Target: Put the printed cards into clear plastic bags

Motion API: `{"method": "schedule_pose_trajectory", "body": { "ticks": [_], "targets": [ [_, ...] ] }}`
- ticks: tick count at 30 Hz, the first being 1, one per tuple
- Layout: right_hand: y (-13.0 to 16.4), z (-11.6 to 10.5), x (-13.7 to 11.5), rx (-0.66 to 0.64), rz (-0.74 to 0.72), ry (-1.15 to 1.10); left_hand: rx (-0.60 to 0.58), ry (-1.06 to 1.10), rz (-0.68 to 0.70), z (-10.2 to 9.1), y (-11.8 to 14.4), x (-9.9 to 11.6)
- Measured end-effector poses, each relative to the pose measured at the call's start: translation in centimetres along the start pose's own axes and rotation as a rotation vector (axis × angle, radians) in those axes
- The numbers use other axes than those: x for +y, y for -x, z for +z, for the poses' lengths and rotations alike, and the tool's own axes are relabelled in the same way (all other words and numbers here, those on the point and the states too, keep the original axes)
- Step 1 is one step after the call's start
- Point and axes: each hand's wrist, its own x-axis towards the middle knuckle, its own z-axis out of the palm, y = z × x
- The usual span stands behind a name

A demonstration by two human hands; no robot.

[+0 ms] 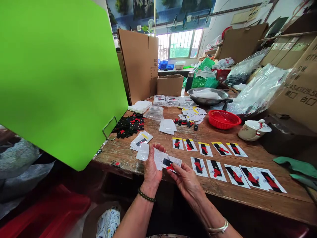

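Note:
My left hand and my right hand together hold a small clear packet with a white card and a black-and-red item inside, just above the wooden table's near edge. Both hands pinch it, the left at its left end, the right from below. Two rows of filled packets lie flat on the table to the right of my hands. A small stack of packets sits just beyond my left hand. A heap of loose black-and-red pieces lies further back on the left.
A large green blank area covers the left. A red basket, a metal bowl, a white lidded cup, cardboard boxes and plastic bags crowd the back and right. Green cloth lies at the right edge.

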Motion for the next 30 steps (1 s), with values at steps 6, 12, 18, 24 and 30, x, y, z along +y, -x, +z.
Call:
{"method": "schedule_pose_trajectory", "body": {
  "ticks": [6, 12, 18, 24, 30],
  "targets": [
    [0.3, 0.3, 0.4, -0.005, -0.059, -0.028, -0.026, -0.009, 0.029, -0.3, -0.2, 0.1],
    [0.0, -0.1, -0.1, 0.025, -0.036, -0.032, -0.029, -0.044, 0.043, -0.3, -0.2, 0.1],
    [-0.1, 0.1, 0.3, 0.023, -0.083, -0.015, -0.016, -0.045, 0.044, 0.1, -0.3, -0.2],
    [-0.2, -0.4, 1.2, 0.091, -0.229, 0.059, -0.002, -0.048, 0.038, 0.2, -0.2, -0.2],
    [-0.3, -0.6, 1.1, 0.102, -0.233, 0.053, -0.008, -0.042, 0.051, 0.3, -0.3, -0.1]
  ]
}}
